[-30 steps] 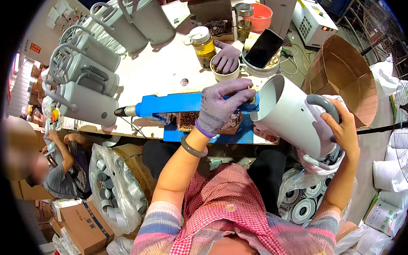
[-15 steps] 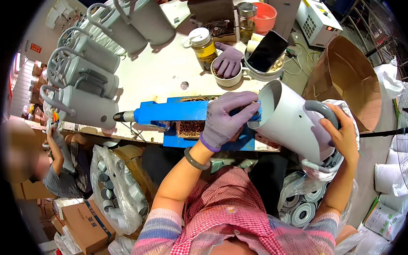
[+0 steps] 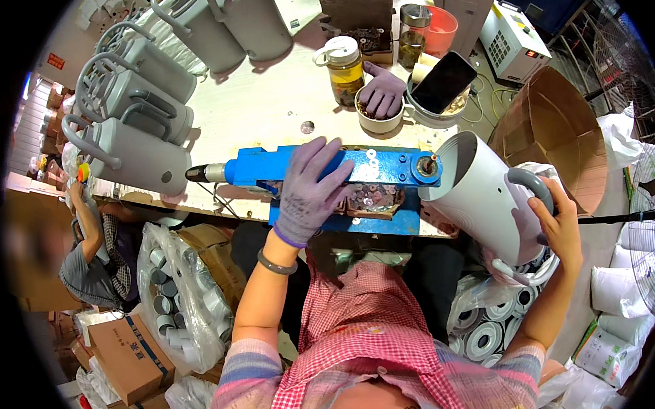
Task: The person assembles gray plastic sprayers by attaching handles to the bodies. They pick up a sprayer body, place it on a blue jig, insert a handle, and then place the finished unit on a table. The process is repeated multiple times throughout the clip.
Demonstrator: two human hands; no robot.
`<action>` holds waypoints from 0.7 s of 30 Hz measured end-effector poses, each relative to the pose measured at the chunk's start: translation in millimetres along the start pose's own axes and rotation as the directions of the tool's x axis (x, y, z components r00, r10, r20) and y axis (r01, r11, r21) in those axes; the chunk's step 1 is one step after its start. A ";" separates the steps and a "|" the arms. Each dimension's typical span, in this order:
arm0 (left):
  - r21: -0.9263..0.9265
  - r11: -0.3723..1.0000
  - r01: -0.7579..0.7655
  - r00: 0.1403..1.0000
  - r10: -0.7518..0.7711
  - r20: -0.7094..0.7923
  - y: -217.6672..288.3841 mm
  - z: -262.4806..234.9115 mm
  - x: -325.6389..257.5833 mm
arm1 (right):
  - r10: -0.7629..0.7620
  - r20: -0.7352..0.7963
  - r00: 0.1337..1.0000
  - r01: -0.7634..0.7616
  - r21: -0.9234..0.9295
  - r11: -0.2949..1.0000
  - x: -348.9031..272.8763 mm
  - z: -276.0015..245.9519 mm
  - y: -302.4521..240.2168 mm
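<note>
My left hand (image 3: 309, 194), in a grey-purple glove, is open over a blue bench tool (image 3: 402, 166), fingers spread across its long arm. Several small pale washers (image 3: 372, 163) lie on that arm beside the fingertips. At the arm's right end a metal pin (image 3: 429, 162) stands up. Below the arm is a tray of small metal parts (image 3: 377, 198), partly hidden by the hand and arm. My bare right hand (image 3: 560, 220) is closed round the handle of a grey watering can (image 3: 477, 198). The can lies tilted, its open mouth facing the tool's right end.
Several grey cans (image 3: 146, 157) stand along the table's left side. Behind the tool are a cup (image 3: 379, 123) with a glove on it, a yellow-labelled jar (image 3: 345, 79) and a phone (image 3: 445, 82). A cardboard box (image 3: 551, 136) stands right; another person (image 3: 96, 266) sits left.
My left hand has moved left from the can's mouth and the tool's end onto the arm, and its fingers have spread. The right hand still holds the can, which has shifted slightly off the tool's end.
</note>
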State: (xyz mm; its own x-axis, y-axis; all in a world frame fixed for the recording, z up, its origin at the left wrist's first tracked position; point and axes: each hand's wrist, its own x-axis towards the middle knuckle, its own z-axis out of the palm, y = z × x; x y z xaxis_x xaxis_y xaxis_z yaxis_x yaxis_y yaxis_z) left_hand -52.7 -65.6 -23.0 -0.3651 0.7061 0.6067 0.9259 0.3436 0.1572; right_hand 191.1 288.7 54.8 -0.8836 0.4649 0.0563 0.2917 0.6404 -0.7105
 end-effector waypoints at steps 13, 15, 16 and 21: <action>-0.779 0.508 0.368 0.915 -0.349 0.204 69.3 7.6 73.0 | -0.105 0.033 0.994 0.106 -0.017 0.994 -1.3 -4.1 -10.6; -0.821 0.452 0.350 0.918 -0.342 0.203 74.3 17.5 83.1 | -0.122 0.041 0.992 0.122 0.001 0.993 -1.0 -5.7 -11.1; -0.797 0.496 0.345 0.922 -0.336 0.191 75.4 20.9 84.8 | -0.106 0.040 0.994 0.107 -0.015 0.994 -0.5 -6.4 -11.0; -0.787 0.451 0.420 0.884 -0.399 0.244 79.2 30.3 80.9 | -0.072 0.038 0.997 0.070 0.048 0.996 10.1 -8.1 -8.2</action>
State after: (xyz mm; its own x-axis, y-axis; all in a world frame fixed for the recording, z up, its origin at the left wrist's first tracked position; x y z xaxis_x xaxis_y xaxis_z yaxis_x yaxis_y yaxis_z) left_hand -11.9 37.5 15.0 -0.7155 0.6383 0.2839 0.3409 -0.0357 0.9394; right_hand 182.7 293.1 66.9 -0.9157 0.3939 0.0801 0.2114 0.6414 -0.7375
